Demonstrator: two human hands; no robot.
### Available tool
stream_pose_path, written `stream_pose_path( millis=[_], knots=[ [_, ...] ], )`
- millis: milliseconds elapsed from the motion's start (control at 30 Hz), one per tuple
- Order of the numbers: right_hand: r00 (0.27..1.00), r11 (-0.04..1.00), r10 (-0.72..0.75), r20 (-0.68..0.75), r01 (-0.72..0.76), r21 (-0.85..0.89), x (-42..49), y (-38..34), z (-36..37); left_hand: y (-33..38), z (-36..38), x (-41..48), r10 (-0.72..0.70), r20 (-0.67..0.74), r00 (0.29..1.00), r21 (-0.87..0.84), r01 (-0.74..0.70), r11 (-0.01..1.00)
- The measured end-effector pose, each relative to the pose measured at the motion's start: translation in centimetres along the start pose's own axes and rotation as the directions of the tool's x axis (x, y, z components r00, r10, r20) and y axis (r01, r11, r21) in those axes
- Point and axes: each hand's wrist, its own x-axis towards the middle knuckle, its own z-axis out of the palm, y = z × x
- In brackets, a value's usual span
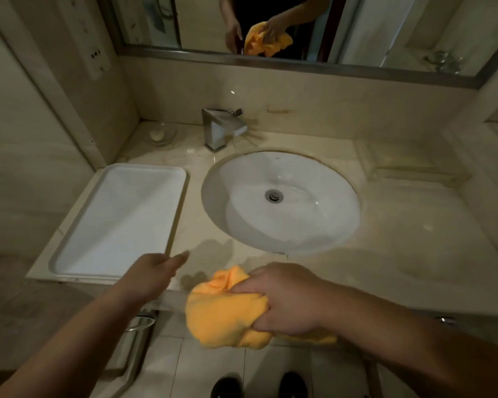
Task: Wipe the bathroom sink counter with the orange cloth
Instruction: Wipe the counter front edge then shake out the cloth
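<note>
Nearest the viewer, in front of the sink basin [285,202], the right hand [282,300] has its fingers curled tight round a bunched orange cloth [222,314]. The cloth hangs at the counter's front lip, seemingly off the stone. To the front-left of the basin the left hand [153,271] holds nothing, its fingers loosely extended over the counter [414,225] edge.

Wiping looks barely started, if at all: the cloth is wadded rather than spread flat, and dull marks show on the stone behind the basin, around the faucet [222,127]. The whole surface likely remains to be done.

Left of the basin lies a white tray [121,219]; behind-left, a glass soap dish [160,133]. Beyond the basin, a mirror [385,30] reflects the hands and cloth.

No readable writing — a faint mark inside the basin's rear wall is too small to make out.
</note>
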Motion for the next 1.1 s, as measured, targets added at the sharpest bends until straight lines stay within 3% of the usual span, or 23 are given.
stream_pose_path(
  millis=[100,167,300,433,567,667,733,767,800,833,867,933,967,1033,1100],
  knots=[
    [0.993,0.996,-0.009,-0.116,-0.001,-0.088,-2.8,2.2,-2.6,3.1,1.7,-0.6,-0.102,0.357,0.929,-0.137,0.160,0.977],
    [0.989,0.984,0.011,-0.145,-0.037,-0.173,-4.0,4.0,-3.4,5.1,3.2,-0.8,-0.018,0.445,0.895,-0.204,0.121,0.971],
    [0.992,0.955,-0.003,-0.129,-0.036,-0.295,-5.1,8.4,-2.8,8.4,7.8,-1.1,0.150,0.272,0.950,-0.043,-0.144,0.989],
    [0.991,0.956,-0.048,-0.124,0.009,-0.293,-4.4,13.4,-0.6,8.6,11.7,-0.7,0.216,0.209,0.954,0.152,-0.250,0.956],
    [0.996,0.967,0.027,-0.089,-0.048,-0.248,-3.7,16.4,2.4,6.5,14.5,-0.6,0.181,0.254,0.950,0.564,-0.297,0.771],
    [0.975,0.989,0.089,-0.203,-0.111,-0.100,-4.4,17.8,3.9,5.7,15.2,-0.8,0.168,0.224,0.960,0.662,-0.277,0.697],
    [0.887,0.967,0.240,-0.394,-0.184,0.175,-5.5,18.7,3.9,6.1,14.8,-0.7,0.136,0.215,0.967,0.679,-0.248,0.690],
    [0.793,0.899,0.397,-0.462,-0.236,0.368,-6.1,19.2,3.7,6.5,14.6,-0.7,0.116,0.212,0.970,0.666,-0.230,0.709],
    [0.667,0.765,0.589,-0.456,-0.278,0.581,-6.7,19.7,3.5,6.9,14.4,-0.5,0.103,0.204,0.973,0.639,-0.213,0.740],
    [0.554,0.565,0.754,-0.352,-0.274,0.779,-7.3,20.3,3.3,7.4,14.4,-0.3,0.097,0.191,0.977,0.592,-0.193,0.782],
    [0.516,0.312,0.842,-0.158,-0.227,0.923,-7.9,20.5,3.0,7.9,14.6,-0.2,0.091,0.180,0.979,0.536,-0.176,0.826],
    [0.598,-0.195,0.743,0.301,-0.237,0.952,-8.1,19.6,2.9,8.8,15.3,0.2,0.073,0.204,0.976,0.457,-0.161,0.875],
    [0.642,-0.315,0.635,0.429,-0.292,0.903,-7.9,18.7,3.1,9.0,15.8,0.3,0.058,0.230,0.971,0.456,-0.160,0.876],
    [0.684,-0.334,0.506,0.525,-0.406,0.851,-7.0,16.9,3.7,9.0,16.5,0.5,0.037,0.254,0.967,0.490,-0.162,0.857],
    [0.695,-0.346,0.489,0.528,-0.401,0.848,-5.5,15.5,4.3,8.7,16.8,1.0,0.027,0.263,0.964,0.488,-0.157,0.859]
  ],
)
